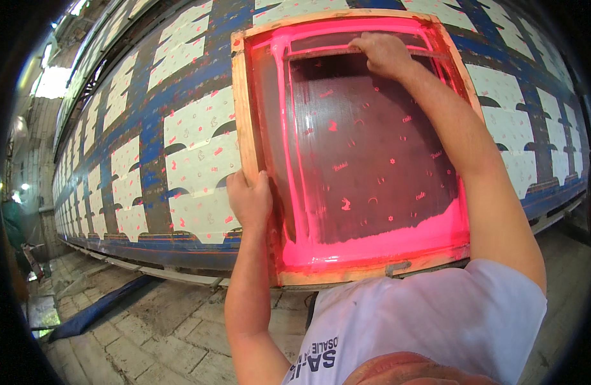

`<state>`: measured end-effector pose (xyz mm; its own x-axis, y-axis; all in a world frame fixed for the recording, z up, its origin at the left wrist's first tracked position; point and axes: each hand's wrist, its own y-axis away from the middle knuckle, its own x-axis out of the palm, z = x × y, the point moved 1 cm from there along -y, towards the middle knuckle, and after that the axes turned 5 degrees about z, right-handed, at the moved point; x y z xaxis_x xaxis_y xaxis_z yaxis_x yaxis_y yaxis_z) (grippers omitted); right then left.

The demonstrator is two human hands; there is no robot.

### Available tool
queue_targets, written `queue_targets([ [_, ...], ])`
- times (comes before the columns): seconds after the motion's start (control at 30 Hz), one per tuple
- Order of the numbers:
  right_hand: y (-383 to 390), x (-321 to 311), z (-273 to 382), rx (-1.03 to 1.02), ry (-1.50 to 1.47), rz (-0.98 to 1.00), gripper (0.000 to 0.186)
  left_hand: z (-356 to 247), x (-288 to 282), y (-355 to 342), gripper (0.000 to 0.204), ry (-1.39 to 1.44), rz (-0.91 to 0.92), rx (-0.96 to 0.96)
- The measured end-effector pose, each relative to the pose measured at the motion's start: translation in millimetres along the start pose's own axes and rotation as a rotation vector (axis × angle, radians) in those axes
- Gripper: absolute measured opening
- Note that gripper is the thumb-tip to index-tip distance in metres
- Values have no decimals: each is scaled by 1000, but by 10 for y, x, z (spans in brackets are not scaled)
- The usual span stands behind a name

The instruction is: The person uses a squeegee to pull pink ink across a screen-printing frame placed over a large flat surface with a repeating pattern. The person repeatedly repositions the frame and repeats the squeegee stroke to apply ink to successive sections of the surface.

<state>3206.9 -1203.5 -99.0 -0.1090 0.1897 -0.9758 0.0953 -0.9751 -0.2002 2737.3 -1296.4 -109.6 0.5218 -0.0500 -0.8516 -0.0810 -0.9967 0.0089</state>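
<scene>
A wooden-framed printing screen [366, 160] lies on the long printing table, coated along its edges with bright pink ink [359, 250] around a dark mesh with small motifs. My left hand [250, 192] is closed round the frame's left side, slightly below the middle. My right hand [385, 54] grips a long squeegee [321, 51] near the top of the screen, with pink ink beside the blade. My right forearm crosses over the right part of the mesh.
The long blue-stained table [148, 250] carries rows of pale printed fabric pieces [199, 160] on both sides of the screen. Below are a paved floor [173, 333] and a dark blue rolled or folded thing [96, 314]. Another long rack [84, 58] stands at the upper left.
</scene>
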Motion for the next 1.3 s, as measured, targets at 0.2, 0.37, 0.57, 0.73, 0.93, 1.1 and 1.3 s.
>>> queue_targets([
  [0.2, -674, 40, -451, 42, -6, -46, 41, -30, 3, 12, 38, 35, -9, 2],
  [0.37, -750, -2, -483, 46, -4, -42, 37, -59, -12, 29, 37, 34, -7, 15],
  [0.57, -778, -278, -423, 152, 40, 277, 36, -53, 7, -5, 37, -26, -8, 22],
  [0.73, -262, -334, -107, 49, -103, 235, 38, -59, -14, -16, 43, -44, 9, 17],
  [0.93, 944, -477, 644, -51, -50, 189, 30, -16, 28, -60, 51, -114, -5, 43],
  [1.1, 1972, -675, 1373, -44, -116, 171, 31, -21, 19, -64, 57, -115, -13, 69],
  [1.3, 2963, -887, 2124, -8, -116, 177, 26, -45, -20, -46, 62, -101, 28, 10],
])
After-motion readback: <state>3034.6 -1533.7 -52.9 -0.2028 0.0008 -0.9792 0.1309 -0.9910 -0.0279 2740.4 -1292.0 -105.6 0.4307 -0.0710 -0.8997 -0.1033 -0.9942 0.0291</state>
